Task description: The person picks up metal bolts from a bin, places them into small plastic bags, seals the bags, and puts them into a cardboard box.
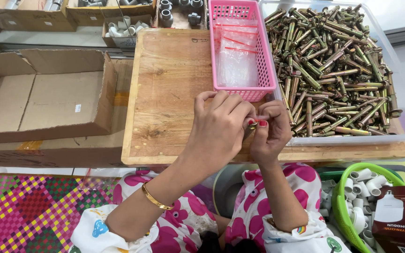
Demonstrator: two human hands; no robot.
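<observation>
Both hands (244, 124) pinch 1 small bolt (253, 124).

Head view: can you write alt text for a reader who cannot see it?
Two bare hands, left hand and right hand, meet over a wooden board, pinching a small item that the fingers mostly hide. Behind them stand a pink basket holding clear plastic bags and a clear tub heaped with metal bolts. An open cardboard box lies to the left.
</observation>
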